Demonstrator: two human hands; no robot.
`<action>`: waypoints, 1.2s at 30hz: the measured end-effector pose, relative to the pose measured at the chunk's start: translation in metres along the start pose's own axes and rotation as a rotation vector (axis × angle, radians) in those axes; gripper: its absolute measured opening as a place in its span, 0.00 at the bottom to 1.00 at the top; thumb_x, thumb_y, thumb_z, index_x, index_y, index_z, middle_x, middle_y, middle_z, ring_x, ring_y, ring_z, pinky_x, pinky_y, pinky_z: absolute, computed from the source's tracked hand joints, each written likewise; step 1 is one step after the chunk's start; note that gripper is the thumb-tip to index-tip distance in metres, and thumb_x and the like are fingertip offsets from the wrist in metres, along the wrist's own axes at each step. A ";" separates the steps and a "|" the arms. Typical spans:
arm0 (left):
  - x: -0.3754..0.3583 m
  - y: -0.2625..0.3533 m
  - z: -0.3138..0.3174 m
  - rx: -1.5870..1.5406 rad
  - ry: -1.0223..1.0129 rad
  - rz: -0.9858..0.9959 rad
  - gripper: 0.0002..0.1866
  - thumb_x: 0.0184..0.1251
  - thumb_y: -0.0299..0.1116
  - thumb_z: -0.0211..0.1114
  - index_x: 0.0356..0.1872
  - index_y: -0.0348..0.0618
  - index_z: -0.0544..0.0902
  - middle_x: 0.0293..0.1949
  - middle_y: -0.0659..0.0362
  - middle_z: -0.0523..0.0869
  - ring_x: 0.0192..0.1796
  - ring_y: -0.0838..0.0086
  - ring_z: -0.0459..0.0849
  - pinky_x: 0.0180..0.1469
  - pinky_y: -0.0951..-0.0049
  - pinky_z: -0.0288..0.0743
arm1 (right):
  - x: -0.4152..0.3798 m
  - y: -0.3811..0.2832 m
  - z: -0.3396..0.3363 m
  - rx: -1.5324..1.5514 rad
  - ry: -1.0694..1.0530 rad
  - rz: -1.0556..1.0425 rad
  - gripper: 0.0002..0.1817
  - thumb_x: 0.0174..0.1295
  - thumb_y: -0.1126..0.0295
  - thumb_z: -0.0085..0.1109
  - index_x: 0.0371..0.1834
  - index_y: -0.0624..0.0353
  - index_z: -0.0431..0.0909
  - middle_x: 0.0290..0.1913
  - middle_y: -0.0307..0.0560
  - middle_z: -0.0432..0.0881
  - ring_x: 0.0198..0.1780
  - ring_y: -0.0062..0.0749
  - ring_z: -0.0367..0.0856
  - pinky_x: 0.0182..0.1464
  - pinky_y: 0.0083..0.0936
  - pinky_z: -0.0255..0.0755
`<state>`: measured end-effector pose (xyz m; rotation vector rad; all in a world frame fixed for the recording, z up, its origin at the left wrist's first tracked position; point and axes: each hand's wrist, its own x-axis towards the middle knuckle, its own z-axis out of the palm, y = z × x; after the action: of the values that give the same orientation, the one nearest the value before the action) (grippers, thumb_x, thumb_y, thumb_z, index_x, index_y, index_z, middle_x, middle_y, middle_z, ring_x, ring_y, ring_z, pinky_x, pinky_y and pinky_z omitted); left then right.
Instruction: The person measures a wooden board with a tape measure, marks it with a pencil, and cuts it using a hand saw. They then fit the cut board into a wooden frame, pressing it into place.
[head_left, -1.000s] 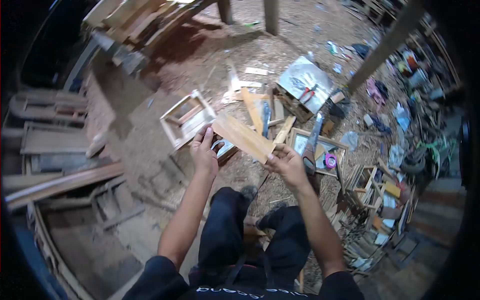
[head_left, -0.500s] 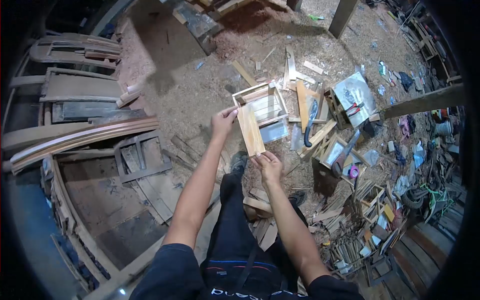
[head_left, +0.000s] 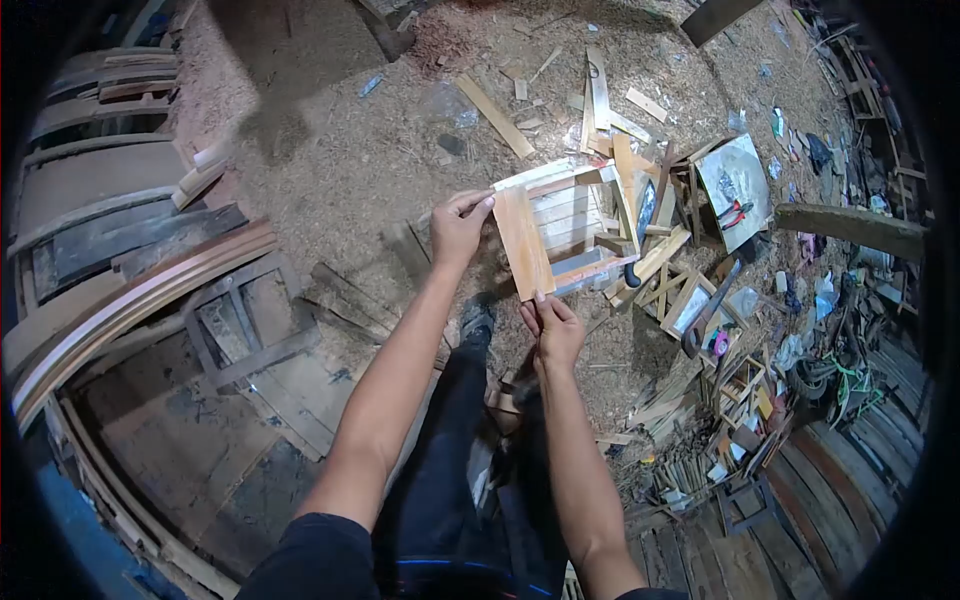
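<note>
A flat, light wooden board point(head_left: 523, 243) spans between my hands. My left hand point(head_left: 461, 229) pinches its far left corner between thumb and fingers. At its near end, the thumb and fingers of my right hand point(head_left: 554, 330) close on the edge. The board lies along the left side of a small slatted wooden crate point(head_left: 592, 269), overlapping it in this view. Pale slats show inside the crate, and its frame is tilted. A saw with a dark handle point(head_left: 632, 274) lies just right of the crate, partly hidden by it.
Pliers with red handles point(head_left: 735, 213) rest on a pale sheet point(head_left: 748, 180) over a wooden stand. Another handsaw point(head_left: 705, 312) and a pink tape roll point(head_left: 719, 343) lie nearby. Loose slats point(head_left: 495, 115) litter the shavings-covered floor. Curved wooden strips point(head_left: 150, 300) are on the left.
The board has come against the crate's left side, and the crate now looks tilted up toward it. Both hands keep their hold. The whole view has shifted.
</note>
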<state>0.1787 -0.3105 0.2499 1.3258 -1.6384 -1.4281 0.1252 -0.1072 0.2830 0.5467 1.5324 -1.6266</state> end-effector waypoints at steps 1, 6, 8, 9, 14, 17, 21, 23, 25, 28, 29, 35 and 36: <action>0.002 0.001 0.000 -0.010 0.001 0.005 0.10 0.64 0.30 0.73 0.44 0.38 0.91 0.45 0.54 0.91 0.46 0.73 0.88 0.51 0.75 0.79 | 0.000 -0.001 0.002 -0.012 0.012 -0.008 0.08 0.65 0.75 0.69 0.40 0.70 0.84 0.35 0.48 0.86 0.33 0.30 0.87 0.39 0.25 0.89; 0.002 0.008 0.002 -0.121 -0.065 -0.062 0.09 0.65 0.28 0.73 0.44 0.35 0.91 0.43 0.57 0.91 0.45 0.76 0.87 0.51 0.76 0.78 | -0.005 -0.006 0.003 -0.042 0.041 -0.001 0.11 0.66 0.75 0.69 0.45 0.73 0.82 0.38 0.50 0.87 0.36 0.33 0.89 0.41 0.27 0.89; 0.001 0.007 0.004 -0.145 -0.073 -0.067 0.09 0.66 0.27 0.73 0.44 0.34 0.91 0.43 0.57 0.91 0.45 0.77 0.86 0.51 0.77 0.78 | -0.005 -0.008 0.002 -0.039 0.018 0.002 0.11 0.66 0.76 0.68 0.44 0.76 0.82 0.38 0.53 0.87 0.38 0.34 0.89 0.43 0.27 0.89; -0.001 0.005 0.004 -0.171 -0.071 -0.079 0.09 0.66 0.27 0.72 0.44 0.34 0.91 0.44 0.57 0.91 0.46 0.77 0.86 0.51 0.77 0.78 | -0.008 -0.008 0.001 -0.039 0.026 0.009 0.11 0.66 0.76 0.68 0.44 0.76 0.82 0.38 0.53 0.87 0.38 0.34 0.89 0.43 0.27 0.89; 0.001 -0.004 0.002 -0.185 -0.095 -0.033 0.09 0.66 0.27 0.73 0.44 0.34 0.91 0.45 0.56 0.90 0.47 0.77 0.86 0.51 0.77 0.79 | -0.006 -0.017 0.001 -0.074 0.073 0.010 0.11 0.66 0.76 0.68 0.45 0.76 0.82 0.38 0.53 0.87 0.37 0.33 0.89 0.42 0.26 0.88; 0.003 -0.006 0.001 -0.207 -0.109 -0.086 0.10 0.66 0.30 0.74 0.45 0.36 0.91 0.48 0.55 0.90 0.50 0.75 0.86 0.56 0.75 0.78 | -0.006 -0.022 0.003 -0.104 0.088 0.034 0.11 0.66 0.76 0.69 0.45 0.75 0.83 0.38 0.53 0.87 0.37 0.33 0.89 0.41 0.25 0.88; 0.003 -0.006 -0.001 -0.218 -0.145 -0.086 0.10 0.65 0.28 0.74 0.45 0.36 0.91 0.49 0.55 0.90 0.51 0.75 0.86 0.56 0.75 0.78 | -0.003 -0.024 0.001 -0.127 0.098 0.044 0.11 0.66 0.76 0.69 0.45 0.75 0.83 0.38 0.53 0.87 0.36 0.33 0.90 0.40 0.25 0.88; 0.004 -0.004 -0.002 -0.207 -0.151 -0.088 0.09 0.65 0.28 0.74 0.45 0.36 0.91 0.49 0.54 0.90 0.51 0.75 0.86 0.57 0.74 0.78 | -0.003 -0.023 0.000 -0.140 0.085 0.025 0.11 0.66 0.75 0.69 0.44 0.75 0.83 0.38 0.53 0.87 0.36 0.33 0.90 0.39 0.24 0.87; 0.006 -0.004 -0.003 -0.150 -0.159 -0.011 0.10 0.65 0.27 0.74 0.45 0.36 0.91 0.49 0.54 0.90 0.52 0.73 0.86 0.58 0.74 0.77 | -0.004 -0.026 0.003 -0.148 0.092 0.034 0.11 0.66 0.75 0.69 0.44 0.75 0.83 0.38 0.52 0.87 0.36 0.33 0.90 0.39 0.24 0.87; 0.007 -0.002 -0.002 -0.170 -0.170 -0.046 0.09 0.65 0.27 0.74 0.44 0.36 0.91 0.48 0.53 0.90 0.52 0.73 0.87 0.59 0.73 0.77 | -0.007 -0.032 0.006 -0.159 0.103 0.039 0.11 0.67 0.75 0.68 0.43 0.74 0.83 0.38 0.52 0.87 0.37 0.33 0.90 0.38 0.23 0.86; 0.007 0.000 -0.003 -0.170 -0.173 -0.048 0.09 0.65 0.27 0.74 0.44 0.36 0.91 0.48 0.53 0.90 0.52 0.73 0.87 0.59 0.73 0.77 | -0.007 -0.033 0.007 -0.163 0.098 0.037 0.10 0.67 0.74 0.68 0.43 0.74 0.83 0.37 0.52 0.87 0.37 0.33 0.90 0.38 0.22 0.86; 0.007 -0.005 -0.003 -0.172 -0.189 -0.041 0.10 0.65 0.27 0.74 0.45 0.35 0.90 0.49 0.54 0.90 0.52 0.74 0.86 0.58 0.73 0.78 | -0.004 -0.025 0.001 -0.168 0.103 0.042 0.10 0.67 0.75 0.68 0.44 0.74 0.83 0.38 0.52 0.87 0.38 0.32 0.89 0.40 0.22 0.86; 0.007 -0.007 -0.003 -0.220 -0.191 -0.074 0.10 0.65 0.27 0.73 0.46 0.35 0.90 0.50 0.55 0.90 0.52 0.74 0.86 0.58 0.74 0.78 | -0.004 -0.022 -0.001 -0.170 0.113 0.049 0.10 0.67 0.75 0.68 0.44 0.74 0.83 0.38 0.52 0.87 0.38 0.32 0.89 0.40 0.22 0.86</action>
<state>0.1811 -0.3171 0.2430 1.1659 -1.5093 -1.7709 0.1095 -0.1070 0.2995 0.5871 1.7083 -1.4332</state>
